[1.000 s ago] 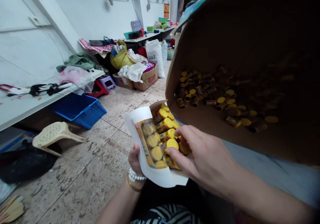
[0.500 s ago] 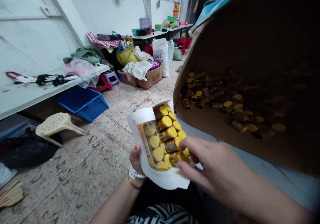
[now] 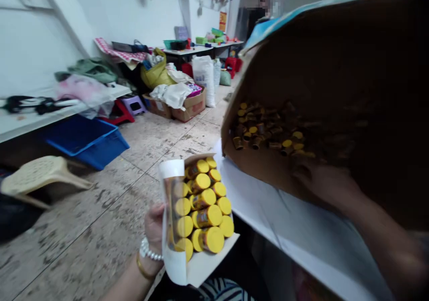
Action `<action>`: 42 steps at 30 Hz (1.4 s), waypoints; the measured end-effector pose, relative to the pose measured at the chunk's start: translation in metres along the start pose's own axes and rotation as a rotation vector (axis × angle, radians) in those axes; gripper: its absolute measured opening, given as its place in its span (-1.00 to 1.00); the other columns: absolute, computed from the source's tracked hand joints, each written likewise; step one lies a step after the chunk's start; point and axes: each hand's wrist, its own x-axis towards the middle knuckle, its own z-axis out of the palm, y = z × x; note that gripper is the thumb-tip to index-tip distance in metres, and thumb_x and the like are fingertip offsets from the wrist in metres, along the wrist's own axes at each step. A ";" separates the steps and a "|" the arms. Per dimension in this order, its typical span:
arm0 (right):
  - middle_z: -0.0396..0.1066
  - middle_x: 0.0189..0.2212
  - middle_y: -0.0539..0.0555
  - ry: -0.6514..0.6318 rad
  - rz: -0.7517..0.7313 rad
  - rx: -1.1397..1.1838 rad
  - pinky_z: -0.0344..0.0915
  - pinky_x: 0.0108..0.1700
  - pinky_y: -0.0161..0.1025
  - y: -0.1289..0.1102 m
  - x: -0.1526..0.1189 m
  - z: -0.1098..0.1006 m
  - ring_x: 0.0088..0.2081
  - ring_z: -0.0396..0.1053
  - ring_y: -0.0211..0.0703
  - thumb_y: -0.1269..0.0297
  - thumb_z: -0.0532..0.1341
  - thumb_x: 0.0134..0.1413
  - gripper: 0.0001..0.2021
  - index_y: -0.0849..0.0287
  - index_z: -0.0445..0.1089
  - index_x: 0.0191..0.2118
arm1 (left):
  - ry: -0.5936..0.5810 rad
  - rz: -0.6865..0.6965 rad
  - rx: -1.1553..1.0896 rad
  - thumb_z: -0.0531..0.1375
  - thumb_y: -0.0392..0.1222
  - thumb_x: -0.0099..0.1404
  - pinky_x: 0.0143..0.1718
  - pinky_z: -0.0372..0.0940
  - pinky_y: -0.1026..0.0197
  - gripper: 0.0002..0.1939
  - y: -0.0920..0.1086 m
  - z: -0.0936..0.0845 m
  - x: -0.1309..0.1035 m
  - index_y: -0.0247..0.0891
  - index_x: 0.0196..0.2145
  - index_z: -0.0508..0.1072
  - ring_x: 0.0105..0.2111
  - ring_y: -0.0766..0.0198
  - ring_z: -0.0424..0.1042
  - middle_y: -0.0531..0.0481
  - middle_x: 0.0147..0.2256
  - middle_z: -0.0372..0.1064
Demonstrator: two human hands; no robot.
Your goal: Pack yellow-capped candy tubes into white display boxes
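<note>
My left hand [image 3: 155,222], with a pearl bracelet and a gold bangle at the wrist, grips the left side of a small open display box [image 3: 174,265]. Its white flap with a clear window stands up along that side. Rows of small tubs with yellow lids [image 3: 209,216] fill the box. My right hand [image 3: 320,180] reaches into the large cardboard carton [image 3: 256,169] lying on its side, its fingers dark and smeared by motion. Loose yellow-lidded tubs [image 3: 253,131] lie heaped inside the carton, many of them in shadow.
The carton rests on a pale tabletop [image 3: 254,198]. On the left are a cream stool [image 3: 43,173], a blue crate [image 3: 90,144] and a long white bench [image 3: 30,122]. Farther back stand cardboard boxes [image 3: 191,108], white sacks [image 3: 203,77] and a person [image 3: 256,17].
My right hand has left the tubs in the small box and gone right, into the carton. The small box has shifted left and lower in view and tilted. The view has turned slightly right.
</note>
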 end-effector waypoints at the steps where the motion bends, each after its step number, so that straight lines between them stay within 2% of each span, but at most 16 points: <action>1: 0.56 -0.19 0.37 -0.008 0.006 -0.042 0.33 -0.38 -0.03 0.004 0.001 0.015 -0.34 0.54 0.20 0.10 -0.01 0.36 -0.53 0.22 0.45 0.15 | -0.054 -0.030 0.031 0.11 -0.20 0.33 0.33 0.14 -0.16 -0.63 -0.002 0.007 0.001 -0.29 -0.06 0.65 0.09 -0.10 0.50 -0.14 -0.10 0.63; 3: 0.54 -0.20 0.45 0.007 0.020 -0.074 0.32 -0.42 0.03 0.003 0.000 0.036 -0.36 0.54 0.31 0.12 -0.07 0.37 -0.50 0.29 0.43 0.14 | -0.096 -0.074 0.070 0.09 -0.07 0.39 0.37 0.04 -0.21 -0.60 -0.008 0.018 0.005 -0.20 0.03 0.61 0.21 -0.10 0.39 -0.11 -0.06 0.61; 5: 0.55 -0.29 0.37 0.043 -0.001 0.019 0.34 -0.44 0.02 -0.006 -0.002 0.039 -0.37 0.54 0.31 0.07 -0.02 0.34 -0.56 0.22 0.49 -0.01 | -0.068 -0.083 0.072 0.10 0.08 0.40 0.39 -0.05 -0.24 -0.56 -0.015 0.023 0.009 -0.12 0.09 0.56 0.29 -0.11 0.29 -0.10 0.03 0.57; 7: 0.57 -0.34 0.23 0.112 -0.044 0.213 0.37 -0.45 -0.03 -0.024 -0.007 0.025 -0.40 0.54 0.21 -0.01 0.09 0.27 -0.62 0.13 0.48 -0.06 | -0.013 -0.097 0.070 0.12 0.19 0.37 0.41 -0.11 -0.23 -0.49 -0.021 0.023 0.011 -0.08 0.12 0.54 0.34 -0.11 0.21 -0.10 0.14 0.49; 10: 0.58 -0.28 0.12 0.277 -0.206 0.555 0.40 -0.47 -0.13 -0.068 -0.019 -0.015 -0.44 0.52 0.00 -0.06 0.24 0.16 -0.58 0.10 0.41 0.01 | 0.041 -0.142 0.085 0.11 0.25 0.35 0.42 -0.16 -0.20 -0.44 -0.028 0.019 0.012 -0.09 0.13 0.53 0.38 -0.12 0.11 -0.10 0.24 0.39; 13: 0.54 -0.19 0.10 0.327 -0.608 0.746 0.47 -0.24 -0.21 -0.121 -0.032 -0.048 -0.26 0.52 -0.11 0.18 0.26 0.23 -0.74 0.12 0.44 -0.01 | 0.035 -0.137 0.096 0.08 0.27 0.36 0.43 -0.17 -0.18 -0.44 -0.033 0.021 0.014 -0.05 0.13 0.53 0.39 -0.11 0.09 -0.06 0.24 0.39; 16: 0.48 -0.14 0.18 0.308 -0.821 0.734 0.46 -0.16 -0.19 -0.163 -0.038 -0.058 -0.16 0.46 -0.10 0.37 0.19 0.28 -0.79 0.21 0.49 -0.04 | 0.041 -0.107 0.107 0.04 0.22 0.41 0.43 -0.17 -0.16 -0.49 -0.037 0.025 0.012 -0.01 0.12 0.54 0.38 -0.08 0.10 -0.01 0.17 0.47; 19: 0.41 -0.25 0.16 0.214 -0.825 0.651 0.40 -0.28 -0.19 -0.179 -0.039 -0.054 -0.26 0.39 -0.10 0.39 0.16 0.27 -0.82 0.22 0.53 -0.15 | 0.122 -0.070 0.153 0.06 0.18 0.42 0.42 -0.12 -0.20 -0.51 -0.039 0.024 0.006 -0.08 0.11 0.55 0.36 -0.10 0.16 -0.05 0.10 0.53; 23: 0.37 -0.19 0.15 0.206 -0.773 0.705 0.35 -0.26 -0.21 -0.174 -0.044 -0.052 -0.24 0.37 -0.12 0.41 0.17 0.22 -0.84 0.22 0.44 -0.11 | 0.225 -0.031 0.200 0.18 0.16 0.35 0.38 -0.04 -0.30 -0.53 -0.037 0.018 -0.001 -0.14 0.05 0.58 0.30 -0.16 0.26 -0.12 0.02 0.58; 26: 0.37 -0.27 0.05 0.142 -0.786 0.780 0.30 -0.29 -0.27 -0.171 -0.058 -0.053 -0.29 0.35 -0.19 0.41 0.25 0.16 -0.85 0.19 0.33 -0.15 | 0.239 -0.014 0.212 0.23 0.15 0.32 0.36 0.02 -0.30 -0.55 -0.034 0.019 0.001 -0.18 -0.01 0.61 0.28 -0.17 0.29 -0.14 -0.03 0.60; 28: 0.36 -0.34 0.00 0.072 -0.786 0.812 0.26 -0.35 -0.30 -0.174 -0.070 -0.052 -0.36 0.31 -0.24 0.40 0.26 0.16 -0.89 0.17 0.30 -0.21 | 0.218 0.014 0.201 0.23 0.13 0.32 0.37 0.02 -0.28 -0.59 -0.033 0.021 0.002 -0.17 -0.07 0.63 0.29 -0.16 0.27 -0.10 -0.04 0.61; 31: 0.39 -0.34 0.01 0.014 -0.817 0.825 0.26 -0.38 -0.30 -0.177 -0.085 -0.048 -0.38 0.32 -0.26 0.38 0.20 0.25 -0.97 0.18 0.33 -0.25 | 0.160 0.066 0.128 0.16 0.10 0.36 0.39 -0.01 -0.22 -0.58 -0.034 0.022 0.003 -0.15 -0.01 0.61 0.31 -0.13 0.24 -0.03 0.04 0.57; 35: 0.46 -0.26 0.06 -0.085 -0.933 0.817 0.35 -0.32 -0.33 -0.166 -0.085 -0.055 -0.32 0.40 -0.24 0.14 0.23 0.31 -0.80 0.19 0.41 -0.19 | 0.048 0.023 0.029 0.11 0.07 0.38 0.41 -0.02 -0.18 -0.58 -0.036 0.022 0.006 -0.07 0.04 0.60 0.33 -0.09 0.21 0.03 0.05 0.56; 37: 0.50 -0.15 0.11 -0.029 -0.911 0.833 0.40 -0.21 -0.35 -0.149 -0.075 -0.062 -0.21 0.46 -0.24 0.09 0.21 0.33 -0.75 0.20 0.44 -0.12 | -0.002 -0.018 -0.009 0.12 0.08 0.39 0.41 0.00 -0.15 -0.61 -0.033 0.024 0.009 -0.02 0.03 0.61 0.31 -0.05 0.25 0.06 0.03 0.57; 39: 0.52 -0.11 0.14 0.169 -0.731 0.755 0.41 -0.13 -0.32 -0.120 -0.061 -0.065 -0.16 0.49 -0.21 0.13 0.19 0.35 -0.78 0.17 0.46 -0.13 | -0.063 -0.061 -0.026 0.12 0.03 0.40 0.41 0.02 -0.10 -0.63 -0.027 0.026 0.011 0.01 0.05 0.59 0.27 0.00 0.33 0.09 0.04 0.56; 42: 0.55 -0.20 0.19 0.399 -0.146 0.315 0.39 -0.23 -0.15 -0.058 -0.040 -0.051 -0.23 0.52 -0.03 0.08 0.18 0.31 -0.74 0.13 0.51 -0.19 | -0.128 -0.075 0.010 0.12 -0.07 0.42 0.41 0.01 -0.07 -0.66 -0.017 0.030 0.013 0.00 0.05 0.59 0.14 0.06 0.47 0.12 0.02 0.56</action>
